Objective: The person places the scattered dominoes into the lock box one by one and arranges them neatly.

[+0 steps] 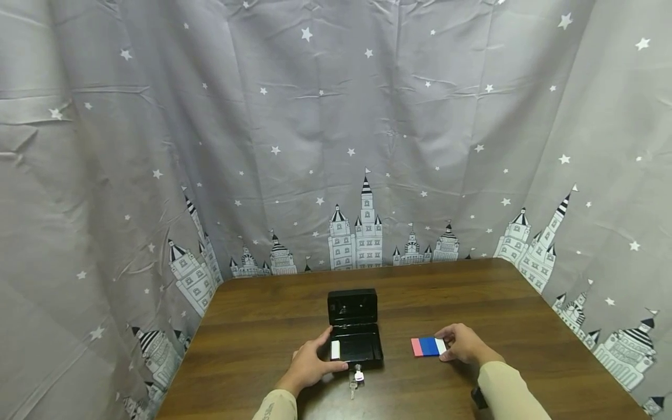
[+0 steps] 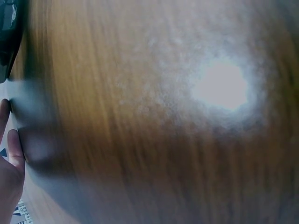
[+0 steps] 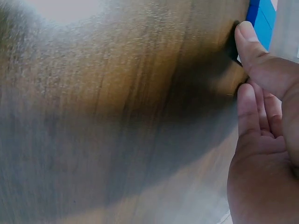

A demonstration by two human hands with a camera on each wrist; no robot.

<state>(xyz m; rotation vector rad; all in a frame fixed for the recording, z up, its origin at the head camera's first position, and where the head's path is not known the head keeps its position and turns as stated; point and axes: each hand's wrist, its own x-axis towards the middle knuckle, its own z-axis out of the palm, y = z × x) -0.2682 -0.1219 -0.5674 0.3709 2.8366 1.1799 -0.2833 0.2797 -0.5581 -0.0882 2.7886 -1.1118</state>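
A small black cash box point(image 1: 357, 344) stands on the table with its lid point(image 1: 352, 306) raised. Inside, along its left wall, lies a white tile point(image 1: 335, 350). My left hand point(image 1: 310, 364) holds the box by its front left corner, thumb along the front and forefinger at the left side. Keys point(image 1: 359, 376) hang from the front lock. To the right lies a row of flat tiles: pink point(image 1: 417, 347), blue point(image 1: 429, 346) and white point(image 1: 440, 346). At the white end, my right hand point(image 1: 464, 345) pinches the white tile between thumb and fingers. The right wrist view shows blue tiles point(image 3: 264, 21) beyond the thumb.
The brown wooden table point(image 1: 262, 315) reaches back to a grey curtain point(image 1: 315, 116) with stars and castles, which also hangs at both sides. A dark wrist device point(image 1: 479, 398) sits under the right sleeve point(image 1: 509, 391). Light glares off the tabletop in both wrist views.
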